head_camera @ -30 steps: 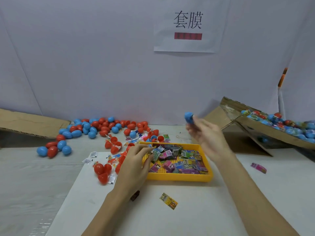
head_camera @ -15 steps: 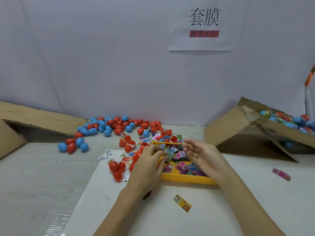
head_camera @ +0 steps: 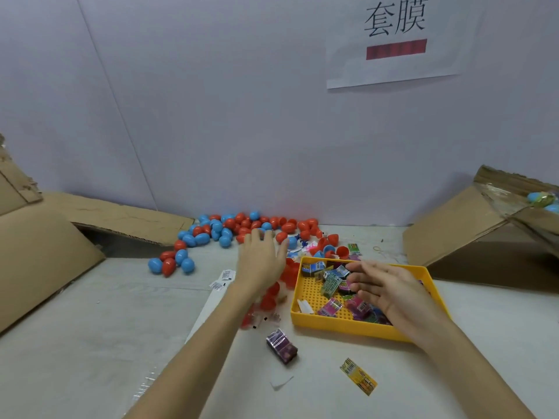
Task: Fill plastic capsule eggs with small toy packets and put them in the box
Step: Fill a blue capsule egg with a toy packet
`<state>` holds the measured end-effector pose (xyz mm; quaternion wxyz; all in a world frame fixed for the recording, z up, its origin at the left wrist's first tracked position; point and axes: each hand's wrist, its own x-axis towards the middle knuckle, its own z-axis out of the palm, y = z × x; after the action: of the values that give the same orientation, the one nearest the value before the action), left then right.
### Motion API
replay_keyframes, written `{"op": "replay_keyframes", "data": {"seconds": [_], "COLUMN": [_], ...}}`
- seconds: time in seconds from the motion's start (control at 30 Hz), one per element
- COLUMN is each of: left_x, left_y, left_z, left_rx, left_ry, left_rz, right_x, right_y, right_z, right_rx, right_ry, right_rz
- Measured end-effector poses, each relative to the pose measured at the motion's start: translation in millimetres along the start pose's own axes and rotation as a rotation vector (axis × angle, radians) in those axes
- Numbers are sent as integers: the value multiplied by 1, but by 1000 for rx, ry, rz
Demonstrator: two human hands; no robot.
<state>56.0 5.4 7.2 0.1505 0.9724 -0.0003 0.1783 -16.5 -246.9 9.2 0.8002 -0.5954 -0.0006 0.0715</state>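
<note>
A heap of red and blue capsule eggs (head_camera: 242, 226) lies on the table against the back wall. My left hand (head_camera: 261, 261) stretches out toward that heap with straight spread fingers and holds nothing. A yellow tray (head_camera: 311, 294) full of small toy packets (head_camera: 331, 284) sits right of centre. Over the packets hovers my right hand (head_camera: 381, 287), fingers loosely extended, with nothing visibly held. The cardboard box (head_camera: 453, 225) with finished eggs (head_camera: 541, 199) stands at the far right.
A purple packet (head_camera: 281, 346) and a yellow packet (head_camera: 358, 376) lie loose in front of the tray. Red egg halves (head_camera: 272, 294) sit left of the tray, partly behind my left arm. Flattened cardboard (head_camera: 45, 246) lies at the left. A paper sign (head_camera: 396, 37) hangs on the wall.
My right hand dropped from the box side, no longer holding the blue egg, and now hovers over the tray. My left hand left the tray edge and reached toward the egg heap. The view shifted left.
</note>
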Motion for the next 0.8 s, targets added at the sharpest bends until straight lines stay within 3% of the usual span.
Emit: {"op": "replay_keyframes", "data": {"seconds": [0.13,0.23,0.5,0.67,0.8], "left_x": [50,61,42,-21,-76], "left_y": [-55,-82,-77,-10,44], "left_z": [-3,7,-1,-20,-7], "left_rx": [198,186,-72,-572,-863], "left_ry": [-73,-206,-8,45,14], "left_rz": [-250,-313,-143,160,206], "right_x": [1,3,7,3,-5], "right_y": [1,4,6,4,4], "right_z": [-1,-2,-3,0,2], "right_rx": [-4,-6,-36,-77,-171], "right_ry": [17,19,-8,-7,-35], "right_rz": [-5,-6,5,-3,-58]}}
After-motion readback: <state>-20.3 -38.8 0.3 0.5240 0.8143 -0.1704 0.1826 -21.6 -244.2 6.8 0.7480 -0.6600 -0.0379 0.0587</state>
